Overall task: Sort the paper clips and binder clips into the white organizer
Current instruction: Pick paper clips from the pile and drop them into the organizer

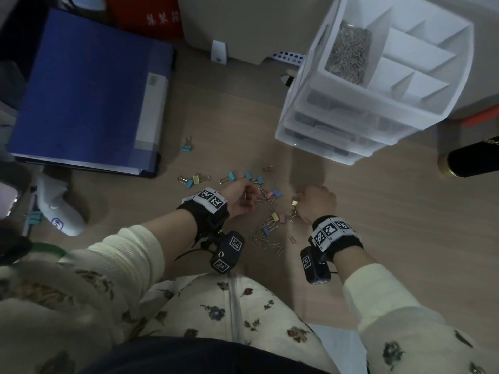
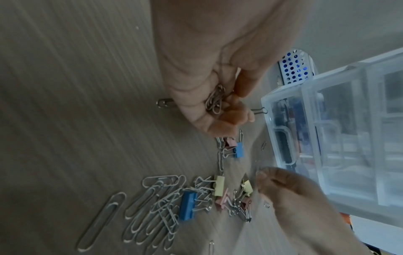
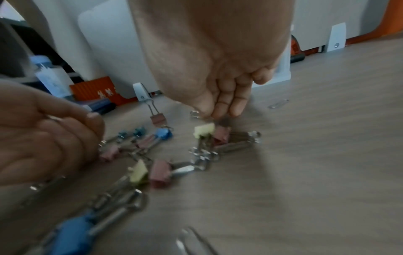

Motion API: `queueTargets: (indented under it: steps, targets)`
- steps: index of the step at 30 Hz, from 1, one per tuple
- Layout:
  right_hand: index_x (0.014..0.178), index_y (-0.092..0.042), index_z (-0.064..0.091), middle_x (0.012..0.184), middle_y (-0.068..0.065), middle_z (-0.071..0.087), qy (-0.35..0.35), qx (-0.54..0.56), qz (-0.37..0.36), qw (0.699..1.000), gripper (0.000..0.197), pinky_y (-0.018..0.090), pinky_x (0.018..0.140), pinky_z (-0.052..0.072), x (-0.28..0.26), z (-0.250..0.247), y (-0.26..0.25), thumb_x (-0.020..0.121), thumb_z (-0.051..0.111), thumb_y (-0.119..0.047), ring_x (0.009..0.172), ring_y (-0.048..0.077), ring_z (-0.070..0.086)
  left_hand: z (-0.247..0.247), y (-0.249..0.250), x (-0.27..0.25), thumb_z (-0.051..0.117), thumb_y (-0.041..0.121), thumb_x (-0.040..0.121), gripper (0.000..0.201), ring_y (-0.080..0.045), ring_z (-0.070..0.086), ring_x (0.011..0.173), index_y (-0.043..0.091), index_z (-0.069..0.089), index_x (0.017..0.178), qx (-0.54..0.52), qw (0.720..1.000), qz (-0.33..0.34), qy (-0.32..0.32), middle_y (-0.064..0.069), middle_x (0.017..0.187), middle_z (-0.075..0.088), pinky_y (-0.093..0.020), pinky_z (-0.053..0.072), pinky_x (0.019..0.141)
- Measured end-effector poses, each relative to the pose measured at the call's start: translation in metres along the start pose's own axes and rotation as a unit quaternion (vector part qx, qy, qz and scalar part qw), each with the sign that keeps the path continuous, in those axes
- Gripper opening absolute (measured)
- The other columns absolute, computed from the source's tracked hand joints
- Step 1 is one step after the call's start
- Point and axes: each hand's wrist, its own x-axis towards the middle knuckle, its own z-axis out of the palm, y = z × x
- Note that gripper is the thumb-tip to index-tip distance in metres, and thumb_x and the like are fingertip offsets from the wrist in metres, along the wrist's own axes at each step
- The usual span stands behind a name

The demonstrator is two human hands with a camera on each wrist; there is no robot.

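Note:
The white organizer [image 1: 378, 85] stands at the back right, and one of its top compartments holds a heap of paper clips [image 1: 348, 52]. Coloured binder clips [image 1: 270, 195] and loose paper clips [image 1: 263, 238] lie scattered on the wooden table between my hands. My left hand [image 1: 244, 197] is curled round a small bunch of paper clips [image 2: 214, 101]. My right hand [image 1: 310, 202] points down beside a yellow binder clip [image 3: 203, 130]. Its thumb and fingertips [image 3: 214, 112] pinch a small silver paper clip [image 3: 194, 114] at the table surface; this view is blurred.
A blue folder [image 1: 89, 87] lies at the back left, with one blue binder clip [image 1: 187, 147] near its corner. A white object [image 1: 62, 209] sits at the left edge and a black cylinder [image 1: 472, 160] at the right. The organizer's clear drawers [image 2: 327, 138] stand just beyond the clips.

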Motion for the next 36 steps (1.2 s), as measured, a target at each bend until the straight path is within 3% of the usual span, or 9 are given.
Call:
queueTargets:
  steps: [4, 6, 8, 10, 14, 19, 26, 32, 36]
  targets:
    - [0.106, -0.014, 0.061, 0.104, 0.007, 0.064, 0.031, 0.121, -0.092, 0.988, 0.021, 0.035, 0.086, 0.041, -0.01, -0.017, -0.03, 0.093, 0.049, -0.026, 0.098, 0.026, 0.057, 0.001, -0.002, -0.001, 0.038, 0.017, 0.097, 0.033, -0.015, 0.053, 0.063, 0.003, 0.059, 0.077, -0.024, 1.0, 0.013, -0.004, -0.005, 0.067, 0.056, -0.026, 0.053, 0.057]
    - [0.103, -0.018, 0.063, 0.097, -0.001, 0.063, -0.012, 0.226, -0.166, 0.96, 0.017, 0.032, 0.08, 0.046, -0.021, -0.024, -0.05, 0.093, 0.053, -0.026, 0.091, 0.018, 0.058, 0.003, -0.002, -0.002, 0.038, 0.017, 0.097, 0.028, -0.018, 0.057, 0.067, 0.004, 0.058, 0.082, -0.034, 0.999, 0.014, -0.011, -0.008, 0.071, 0.06, -0.029, 0.054, 0.063]
    - [0.1, -0.016, 0.066, 0.095, -0.006, 0.061, -0.07, 0.269, -0.221, 0.935, 0.013, 0.027, 0.078, 0.043, -0.031, -0.024, -0.063, 0.092, 0.057, -0.021, 0.089, 0.012, 0.056, 0.005, -0.001, -0.005, 0.038, 0.017, 0.098, 0.026, -0.017, 0.059, 0.07, 0.006, 0.058, 0.085, -0.041, 0.999, 0.016, -0.009, -0.008, 0.076, 0.061, -0.027, 0.055, 0.06]
    - [0.101, -0.016, 0.069, 0.099, -0.003, 0.066, -0.077, 0.28, -0.242, 0.926, 0.015, 0.026, 0.082, 0.044, -0.031, -0.022, -0.066, 0.091, 0.058, -0.02, 0.09, 0.011, 0.057, 0.003, 0.0, -0.005, 0.038, 0.019, 0.098, 0.027, -0.013, 0.056, 0.063, 0.009, 0.057, 0.082, -0.03, 0.999, 0.013, -0.005, -0.005, 0.072, 0.058, -0.021, 0.052, 0.05]
    - [0.108, -0.018, 0.068, 0.107, 0.0, 0.069, 0.003, 0.311, -0.137, 0.94, 0.022, 0.03, 0.088, 0.047, -0.01, -0.02, -0.049, 0.092, 0.055, -0.025, 0.097, 0.014, 0.061, -0.005, -0.001, -0.003, 0.037, 0.026, 0.099, 0.037, -0.007, 0.04, 0.035, 0.01, 0.051, 0.068, 0.007, 1.0, -0.001, 0.006, 0.0, 0.052, 0.051, -0.013, 0.032, 0.035]
    - [0.113, -0.018, 0.064, 0.11, 0.005, 0.068, -0.011, 0.189, -0.008, 0.982, 0.028, 0.035, 0.085, 0.05, 0.01, -0.008, -0.033, 0.092, 0.052, -0.033, 0.1, 0.025, 0.062, -0.009, -0.001, -0.003, 0.035, 0.024, 0.098, 0.04, -0.004, 0.03, 0.032, 0.012, 0.047, 0.063, 0.029, 0.999, -0.009, 0.012, 0.003, 0.046, 0.052, -0.014, 0.021, 0.033]
    - [0.113, -0.016, 0.062, 0.107, 0.009, 0.065, -0.007, 0.087, -0.03, 0.996, 0.027, 0.035, 0.08, 0.05, 0.009, -0.001, -0.049, 0.093, 0.049, -0.027, 0.098, 0.029, 0.061, -0.013, 0.001, -0.004, 0.033, 0.022, 0.098, 0.035, -0.004, 0.028, 0.031, 0.013, 0.045, 0.067, 0.027, 0.999, -0.005, 0.022, 0.006, 0.04, 0.047, -0.014, 0.019, 0.032]
    - [0.109, -0.007, 0.058, 0.105, 0.013, 0.063, -0.029, 0.035, -0.056, 0.997, 0.025, 0.032, 0.071, 0.042, 0.005, -0.005, -0.054, 0.093, 0.05, -0.024, 0.098, 0.032, 0.06, -0.012, 0.001, -0.004, 0.031, 0.033, 0.101, 0.043, -0.004, 0.027, 0.031, 0.014, 0.045, 0.064, 0.015, 0.999, -0.006, 0.031, 0.008, 0.041, 0.04, -0.013, 0.018, 0.031]
    - [0.104, -0.006, 0.059, 0.103, 0.015, 0.063, -0.045, 0.016, -0.073, 0.996, 0.025, 0.032, 0.071, 0.044, 0.0, -0.01, -0.053, 0.093, 0.047, -0.025, 0.095, 0.032, 0.06, -0.009, 0.001, -0.007, 0.033, 0.024, 0.099, 0.037, -0.004, 0.028, 0.031, 0.013, 0.045, 0.065, 0.012, 1.0, -0.002, 0.028, 0.006, 0.041, 0.042, -0.013, 0.02, 0.031]
